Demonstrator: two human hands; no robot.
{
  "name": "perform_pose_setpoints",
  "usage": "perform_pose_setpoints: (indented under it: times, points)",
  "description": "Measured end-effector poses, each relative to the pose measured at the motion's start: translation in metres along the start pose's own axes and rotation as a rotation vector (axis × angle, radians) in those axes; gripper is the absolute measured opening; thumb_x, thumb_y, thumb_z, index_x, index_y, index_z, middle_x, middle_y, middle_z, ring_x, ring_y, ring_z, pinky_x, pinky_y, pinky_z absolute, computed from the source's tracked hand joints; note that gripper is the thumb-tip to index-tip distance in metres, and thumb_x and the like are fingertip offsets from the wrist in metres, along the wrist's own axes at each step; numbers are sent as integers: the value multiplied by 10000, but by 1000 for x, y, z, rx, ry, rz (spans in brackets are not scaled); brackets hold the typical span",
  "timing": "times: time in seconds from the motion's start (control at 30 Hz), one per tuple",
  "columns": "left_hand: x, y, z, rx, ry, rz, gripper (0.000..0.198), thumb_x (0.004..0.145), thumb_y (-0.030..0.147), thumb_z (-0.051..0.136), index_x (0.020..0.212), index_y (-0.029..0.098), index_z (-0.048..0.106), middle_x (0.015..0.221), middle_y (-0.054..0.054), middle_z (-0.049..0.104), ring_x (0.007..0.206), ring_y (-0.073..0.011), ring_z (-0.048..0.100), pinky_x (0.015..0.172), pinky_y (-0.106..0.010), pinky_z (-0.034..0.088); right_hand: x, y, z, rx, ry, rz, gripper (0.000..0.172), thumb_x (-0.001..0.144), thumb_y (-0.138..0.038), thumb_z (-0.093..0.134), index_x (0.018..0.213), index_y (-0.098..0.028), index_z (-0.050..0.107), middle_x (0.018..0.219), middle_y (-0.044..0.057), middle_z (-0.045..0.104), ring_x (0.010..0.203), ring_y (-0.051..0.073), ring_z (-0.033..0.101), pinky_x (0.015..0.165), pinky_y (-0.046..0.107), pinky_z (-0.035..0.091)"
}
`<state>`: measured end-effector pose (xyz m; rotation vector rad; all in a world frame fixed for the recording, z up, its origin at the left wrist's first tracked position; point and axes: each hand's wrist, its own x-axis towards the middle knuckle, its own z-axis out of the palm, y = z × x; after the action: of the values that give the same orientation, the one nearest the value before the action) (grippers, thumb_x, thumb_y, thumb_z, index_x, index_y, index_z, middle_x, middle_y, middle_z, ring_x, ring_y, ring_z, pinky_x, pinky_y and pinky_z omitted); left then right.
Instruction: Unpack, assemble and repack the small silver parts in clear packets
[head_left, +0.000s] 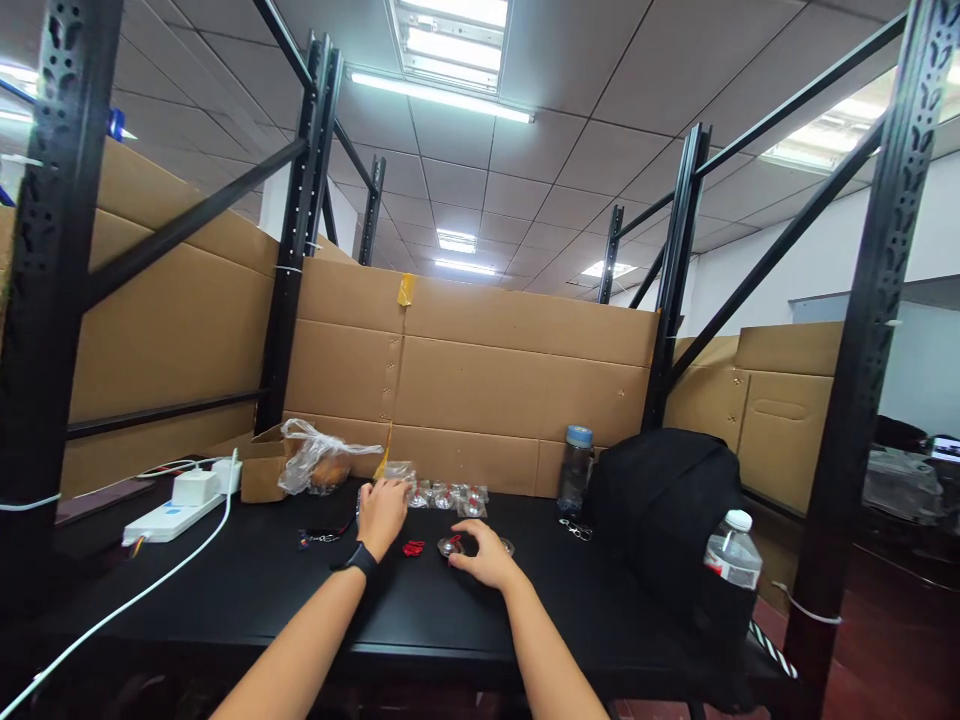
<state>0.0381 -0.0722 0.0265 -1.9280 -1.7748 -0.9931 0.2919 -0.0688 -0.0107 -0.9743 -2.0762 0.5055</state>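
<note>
My left hand [382, 515], with a black band on its wrist, lies on the black table [247, 585] with its fingers reaching into a row of small clear packets with red parts [448, 496]; whether they grip one I cannot make out. My right hand [484, 555] rests on the table with curled fingers touching a small clear piece [452, 545]. A small red part [412, 548] lies between the two hands.
A cardboard box [262, 465] and a crumpled plastic bag [319, 460] sit at the back left, beside a white power strip [172, 515] with a cable. A dark bottle [575, 470], a black backpack [664, 500] and a water bottle [731, 560] stand to the right. Cardboard walls and black rack posts surround the table.
</note>
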Motion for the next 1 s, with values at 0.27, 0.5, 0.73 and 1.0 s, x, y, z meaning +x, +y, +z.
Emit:
perform_pose_setpoints:
  times: [0.27,0.5,0.73,1.0]
  points:
    - [-11,-50,31,71,-408,37,376,917,424,495,1148,216,707,1217,-183,693,1156,-387,597,977,-574,344,0,-9,8,-115,-26,14,393,706,-170,710,1085,-267,749,1001,44,764,946,257,676,900,369,472]
    - [4,-31,37,55,-266,69,409,879,228,508,1268,218,633,1418,-171,561,1311,-344,484,1050,-538,311,-1,-14,8,-125,32,51,181,664,-266,811,826,-238,736,840,7,750,827,213,650,798,306,440]
    - [-5,17,18,-204,-293,215,237,877,216,498,972,239,714,1071,-89,718,1109,-293,605,963,-441,374,10,-11,24,-87,114,141,200,602,-204,811,725,-214,654,732,-15,707,696,166,616,665,245,414]
    - [-20,30,28,-263,-212,217,323,858,196,530,1164,234,629,1243,-101,678,1210,-290,575,988,-444,374,19,-5,24,133,326,89,344,564,-182,762,859,-230,591,845,-22,695,832,194,642,795,289,479]
